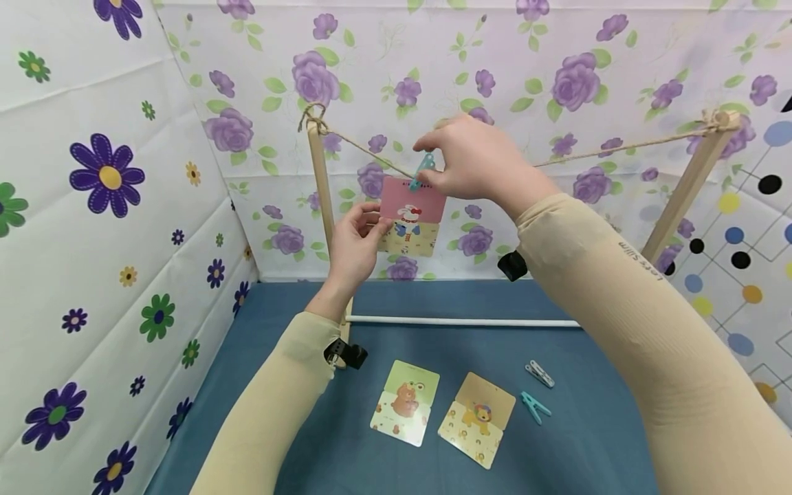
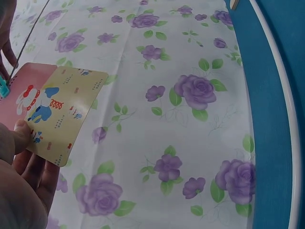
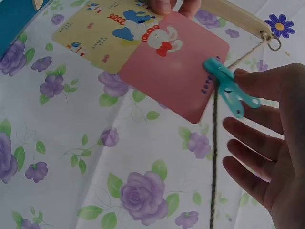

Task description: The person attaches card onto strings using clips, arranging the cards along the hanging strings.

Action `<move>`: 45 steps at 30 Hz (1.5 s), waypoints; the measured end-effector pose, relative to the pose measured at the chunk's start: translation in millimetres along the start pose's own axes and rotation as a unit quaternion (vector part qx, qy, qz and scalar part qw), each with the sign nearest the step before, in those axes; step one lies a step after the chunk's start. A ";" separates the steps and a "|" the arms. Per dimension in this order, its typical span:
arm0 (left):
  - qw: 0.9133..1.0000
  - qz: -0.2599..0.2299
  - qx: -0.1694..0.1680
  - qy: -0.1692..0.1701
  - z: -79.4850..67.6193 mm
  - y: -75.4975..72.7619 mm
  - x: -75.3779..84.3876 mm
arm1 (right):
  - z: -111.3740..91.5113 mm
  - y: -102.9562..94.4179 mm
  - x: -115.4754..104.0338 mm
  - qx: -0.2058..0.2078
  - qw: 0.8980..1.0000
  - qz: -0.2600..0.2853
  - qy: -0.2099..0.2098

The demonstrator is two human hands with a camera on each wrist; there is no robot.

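Note:
My left hand pinches the left edge of a pink and yellow card with a cartoon rabbit on it, thumb in front and fingers behind. A teal clothespin bites the card's top edge at the twine. My right hand holds this clothespin between thumb and index finger, its other fingers spread loosely below in the right wrist view. In the left wrist view, the left thumb presses on the yellow half of the card.
The twine runs between two wooden posts, with a white rod low between them. On the blue table lie a green bear card, a lion card, a white clothespin and another teal clothespin. Flowered cloth hangs behind.

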State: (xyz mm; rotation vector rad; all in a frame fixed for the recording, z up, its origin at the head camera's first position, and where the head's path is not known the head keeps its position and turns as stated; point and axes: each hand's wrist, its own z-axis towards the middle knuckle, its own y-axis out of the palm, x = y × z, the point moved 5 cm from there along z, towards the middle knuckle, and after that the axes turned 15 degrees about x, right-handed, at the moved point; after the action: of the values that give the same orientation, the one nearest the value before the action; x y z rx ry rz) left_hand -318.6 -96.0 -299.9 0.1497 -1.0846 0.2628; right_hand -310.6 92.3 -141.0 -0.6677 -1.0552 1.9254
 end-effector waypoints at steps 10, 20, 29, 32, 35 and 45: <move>1.000 -0.027 0.010 0.006 -1.0 3.3 1.3 | -20.3 -1.0 5.2 0.205 0.975 0.062 -0.058; 0.998 -0.052 0.021 0.026 -5.6 -1.6 -3.2 | -74.7 15.3 5.8 0.345 0.913 0.165 -0.144; 0.998 -0.044 0.034 0.034 -11.6 -7.4 -4.1 | -122.0 48.2 15.7 0.340 0.910 0.199 -0.133; 0.998 -0.045 0.029 0.035 -12.8 -8.2 -6.6 | -128.4 58.6 20.3 0.325 0.916 0.204 -0.116; 0.998 -0.042 0.027 0.033 -15.0 -9.1 -9.1 | -132.4 65.3 22.8 0.320 0.919 0.204 -0.108; 0.999 -0.038 0.029 0.008 -24.0 -11.0 -20.8 | -144.6 82.4 29.6 0.299 0.926 0.218 -0.075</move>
State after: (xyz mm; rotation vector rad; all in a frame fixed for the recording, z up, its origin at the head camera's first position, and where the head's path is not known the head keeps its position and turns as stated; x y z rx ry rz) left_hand -304.2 -103.4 -329.3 0.2400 -1.0534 0.2258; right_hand -251.1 153.2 -287.0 -0.4254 -0.3593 2.5519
